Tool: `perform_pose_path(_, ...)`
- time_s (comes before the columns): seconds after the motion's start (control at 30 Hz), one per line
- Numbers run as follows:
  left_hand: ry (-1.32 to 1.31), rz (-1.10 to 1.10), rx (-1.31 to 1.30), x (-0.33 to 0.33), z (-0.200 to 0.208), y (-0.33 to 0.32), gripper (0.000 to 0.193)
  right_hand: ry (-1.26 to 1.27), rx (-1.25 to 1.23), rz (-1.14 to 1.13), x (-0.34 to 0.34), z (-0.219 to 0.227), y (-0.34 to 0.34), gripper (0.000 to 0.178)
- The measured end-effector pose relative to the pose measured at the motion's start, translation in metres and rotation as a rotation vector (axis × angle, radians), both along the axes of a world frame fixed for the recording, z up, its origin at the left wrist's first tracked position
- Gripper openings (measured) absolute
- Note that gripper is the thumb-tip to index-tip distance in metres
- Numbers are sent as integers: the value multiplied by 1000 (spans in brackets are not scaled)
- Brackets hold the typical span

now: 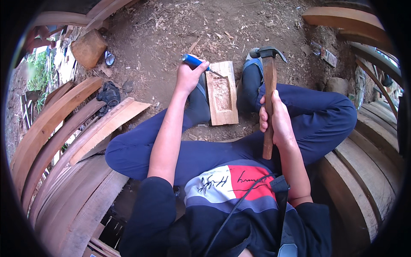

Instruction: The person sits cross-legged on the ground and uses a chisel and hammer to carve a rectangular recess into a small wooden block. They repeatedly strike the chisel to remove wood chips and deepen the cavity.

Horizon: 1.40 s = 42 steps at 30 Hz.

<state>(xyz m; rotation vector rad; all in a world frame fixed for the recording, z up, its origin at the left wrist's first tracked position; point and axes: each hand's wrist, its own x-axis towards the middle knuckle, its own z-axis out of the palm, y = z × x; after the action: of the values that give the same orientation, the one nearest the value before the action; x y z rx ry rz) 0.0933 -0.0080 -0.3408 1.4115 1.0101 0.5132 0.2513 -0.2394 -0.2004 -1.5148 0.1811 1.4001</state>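
Left fingers (204, 65) wrap around a blue-handled chisel (194, 61); right fingers (263, 116) curl around a hammer (269, 81)

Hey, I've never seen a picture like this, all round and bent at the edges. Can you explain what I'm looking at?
There is no machine here, just a person's two bare hands. The one picture comes from a wide fisheye camera worn on the head, looking down, so straight edges bend near the rim. The left hand holds a blue-handled chisel, its blade over a wooden block with a rectangular hollow cut into it. The block sits between the person's feet. The right hand grips a claw hammer by its wooden handle, head up. Wood chips are scattered on the bare ground, and long boards show at both sides.
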Motion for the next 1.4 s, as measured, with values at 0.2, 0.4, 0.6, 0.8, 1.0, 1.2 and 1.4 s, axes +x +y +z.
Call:
perform_pose_path(0.2,144,-72,110,9,8,0,25,-22,-4,-26,0,-2,-1,46)
perform_pose_path(0.4,275,-33,206,6,12,3,29,-30,-30,-23,-2,1,3,45)
perform_pose_path(0.6,322,-59,269,9,14,0,29,-33,-7,-8,-2,-2,0,46)
perform_pose_path(0.8,314,-55,274,9,10,-1,32,-43,-2,-8,-2,-2,0,46)
perform_pose_path(1.0,308,-1,291,12,11,-6,40,-49,-11,5,-2,-5,0,47)
perform_pose_path(1.2,364,2,351,13,13,-8,36,-71,-4,20,-2,-3,0,47)
perform_pose_path(1.4,316,19,301,13,13,-9,41,-63,-13,21,-2,-5,0,47)
